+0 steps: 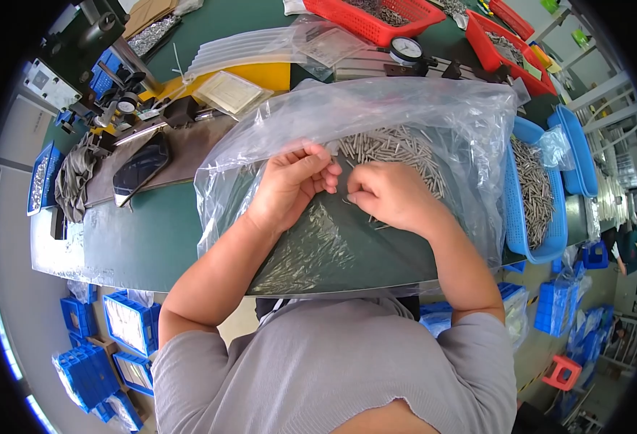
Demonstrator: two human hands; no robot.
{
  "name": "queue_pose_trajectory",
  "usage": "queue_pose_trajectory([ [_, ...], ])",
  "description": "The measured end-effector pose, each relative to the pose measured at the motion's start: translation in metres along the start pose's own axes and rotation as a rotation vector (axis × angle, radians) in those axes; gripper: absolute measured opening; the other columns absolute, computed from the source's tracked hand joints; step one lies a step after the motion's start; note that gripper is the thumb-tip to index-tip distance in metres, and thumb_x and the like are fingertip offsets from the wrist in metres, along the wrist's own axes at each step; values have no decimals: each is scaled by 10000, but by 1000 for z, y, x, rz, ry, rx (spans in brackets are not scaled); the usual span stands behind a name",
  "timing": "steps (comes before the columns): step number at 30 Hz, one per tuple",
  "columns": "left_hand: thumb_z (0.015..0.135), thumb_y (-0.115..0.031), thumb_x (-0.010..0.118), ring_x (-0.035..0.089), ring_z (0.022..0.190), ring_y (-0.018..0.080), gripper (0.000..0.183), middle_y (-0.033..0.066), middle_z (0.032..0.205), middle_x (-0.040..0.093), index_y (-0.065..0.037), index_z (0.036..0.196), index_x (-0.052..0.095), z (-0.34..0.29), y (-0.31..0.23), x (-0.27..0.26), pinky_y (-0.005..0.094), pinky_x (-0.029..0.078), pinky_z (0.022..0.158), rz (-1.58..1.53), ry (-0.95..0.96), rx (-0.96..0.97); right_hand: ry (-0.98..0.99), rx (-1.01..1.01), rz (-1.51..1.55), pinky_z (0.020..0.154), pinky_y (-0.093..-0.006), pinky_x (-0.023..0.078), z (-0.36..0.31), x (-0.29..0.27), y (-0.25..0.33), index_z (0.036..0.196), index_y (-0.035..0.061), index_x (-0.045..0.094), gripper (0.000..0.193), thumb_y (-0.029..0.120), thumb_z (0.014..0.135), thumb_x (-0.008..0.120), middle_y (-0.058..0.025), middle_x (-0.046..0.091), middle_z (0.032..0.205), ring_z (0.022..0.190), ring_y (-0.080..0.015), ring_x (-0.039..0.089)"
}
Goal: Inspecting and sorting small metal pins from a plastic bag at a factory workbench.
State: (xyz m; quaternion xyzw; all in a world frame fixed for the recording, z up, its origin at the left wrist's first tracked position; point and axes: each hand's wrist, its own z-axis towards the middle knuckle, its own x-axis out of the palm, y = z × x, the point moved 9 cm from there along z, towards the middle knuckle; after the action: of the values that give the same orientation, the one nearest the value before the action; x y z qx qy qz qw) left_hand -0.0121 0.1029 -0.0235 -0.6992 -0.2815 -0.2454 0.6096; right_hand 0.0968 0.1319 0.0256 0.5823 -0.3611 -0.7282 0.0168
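A heap of small metal pins (398, 148) lies on a large clear plastic bag (275, 130) spread over the green table. My left hand (293, 184) is raised at the heap's left side, thumb and forefinger pressed together and the other fingers curled. What it pinches, if anything, is too small to make out. Close by on the right, my right hand (394, 194) is closed over the near part of the heap, fingertips pinched toward the left hand. Whatever sits in those fingertips is not clear. Part of the heap is hidden behind the right hand.
A blue basket (515, 217) of metal pins stands at the right edge. Red baskets (365, 25) with metal parts are at the back, near a dial gauge (406, 49). On the left are a dark phone (142, 166), a grey cloth (78, 177) and a gauge stand (134, 65).
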Motion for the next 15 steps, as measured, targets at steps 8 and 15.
queue_pose_trajectory([
  [8,903,-120,557,604,682,183,87,111,827,637,-34,893,548,-3,9,11,297,490,666,38,88,-81,-209,123,968,681,-216,442,2,-21,-21,876,16,574,57,65,859,597,20,583,819,781,-49,555],
  [15,889,-92,580,618,700,174,81,114,836,643,-26,921,546,-6,9,15,292,513,670,-1,114,-91,-245,137,954,677,-208,430,2,-18,-19,873,19,581,65,71,855,616,25,570,806,736,-43,517],
])
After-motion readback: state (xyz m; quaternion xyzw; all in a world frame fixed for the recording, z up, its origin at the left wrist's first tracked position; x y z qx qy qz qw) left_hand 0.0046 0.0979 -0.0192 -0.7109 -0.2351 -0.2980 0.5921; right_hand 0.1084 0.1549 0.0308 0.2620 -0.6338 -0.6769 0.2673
